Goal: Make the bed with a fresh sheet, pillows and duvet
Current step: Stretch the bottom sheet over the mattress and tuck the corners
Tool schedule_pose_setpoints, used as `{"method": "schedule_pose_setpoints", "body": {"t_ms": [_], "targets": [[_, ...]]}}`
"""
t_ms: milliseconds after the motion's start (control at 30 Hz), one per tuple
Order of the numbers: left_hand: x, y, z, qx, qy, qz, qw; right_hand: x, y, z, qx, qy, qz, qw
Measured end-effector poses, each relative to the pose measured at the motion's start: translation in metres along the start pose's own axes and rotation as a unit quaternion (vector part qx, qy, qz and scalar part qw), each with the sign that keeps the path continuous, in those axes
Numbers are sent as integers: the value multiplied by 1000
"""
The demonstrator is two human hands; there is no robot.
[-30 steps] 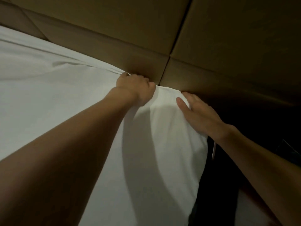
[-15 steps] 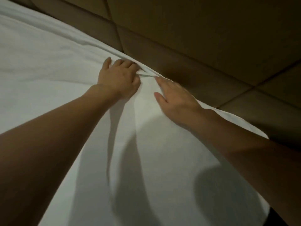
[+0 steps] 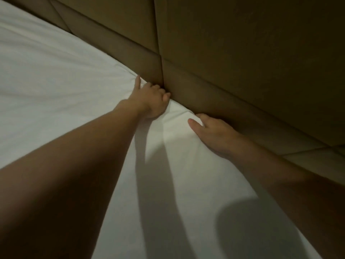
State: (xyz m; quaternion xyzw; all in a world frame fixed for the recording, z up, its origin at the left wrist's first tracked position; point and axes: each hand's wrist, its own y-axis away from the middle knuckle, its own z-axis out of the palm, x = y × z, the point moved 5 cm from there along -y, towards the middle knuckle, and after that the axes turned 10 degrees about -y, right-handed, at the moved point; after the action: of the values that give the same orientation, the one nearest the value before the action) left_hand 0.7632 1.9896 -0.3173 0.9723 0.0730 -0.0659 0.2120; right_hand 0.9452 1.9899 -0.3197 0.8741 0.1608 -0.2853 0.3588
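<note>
With my left hand [image 3: 151, 101] bunching the sheet [image 3: 56, 86] and my right hand [image 3: 214, 133] pressing flat beside it, I should push the edge deep behind the far headboard [image 3: 224, 53], keeping tension even.

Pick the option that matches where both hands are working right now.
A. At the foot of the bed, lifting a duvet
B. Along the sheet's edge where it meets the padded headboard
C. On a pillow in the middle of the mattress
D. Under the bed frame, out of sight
B: the left hand and right hand both press the white sheet down at its edge against the brown padded headboard.
</note>
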Motion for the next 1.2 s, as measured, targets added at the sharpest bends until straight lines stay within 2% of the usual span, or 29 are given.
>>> {"method": "schedule_pose_setpoints", "body": {"t_ms": [67,133,167,233,333,500,533,567,600,633,667,700,733,767,800,833,867,900,933,1067,1200], "targets": [[1,18,-3,93,74,-10,993,1,12,-2,47,36,-57,997],[4,44,-6,183,115,6,976,1,38,0,142,90,-163,972],[6,57,-7,198,112,20,974,3,52,4,178,106,-209,956],[6,79,-8,176,95,36,979,14,77,16,184,127,-224,949],[5,114,-8,95,84,-2,992,26,107,28,166,185,-178,952],[12,186,-15,25,16,-48,998,20,152,22,38,255,-43,965],[12,201,-22,7,35,-62,997,18,166,17,15,248,-29,968],[11,217,-29,-12,110,-80,991,15,182,13,5,225,-28,974],[10,237,-36,-32,259,-105,960,13,201,8,2,192,-24,981],[12,260,-42,-48,452,-137,880,13,221,5,3,159,-15,987],[16,285,-49,-44,621,-164,765,15,243,2,7,124,-4,992],[18,313,-51,-28,721,-185,667,21,267,3,8,88,7,996],[23,342,-50,-26,756,-195,625,29,290,5,-2,57,23,998],[28,371,-45,-49,739,-206,640,39,314,10,-20,33,39,998],[35,398,-40,-94,673,-221,699,48,336,17,-41,12,48,998],[46,426,-34,-166,550,-220,788,56,359,23,-65,-7,51,997],[55,452,-26,-231,412,-213,855,63,383,29,-86,-21,53,995],[62,477,-18,-258,296,-200,898,68,405,35,-100,-32,50,993],[73,503,-14,-270,232,-185,916,73,429,40,-110,-43,46,992],[119,607,-6,-233,290,-209,904,83,516,56,-165,-35,31,985],[161,704,10,-176,369,-267,873,75,572,71,-199,62,-14,978]]}}
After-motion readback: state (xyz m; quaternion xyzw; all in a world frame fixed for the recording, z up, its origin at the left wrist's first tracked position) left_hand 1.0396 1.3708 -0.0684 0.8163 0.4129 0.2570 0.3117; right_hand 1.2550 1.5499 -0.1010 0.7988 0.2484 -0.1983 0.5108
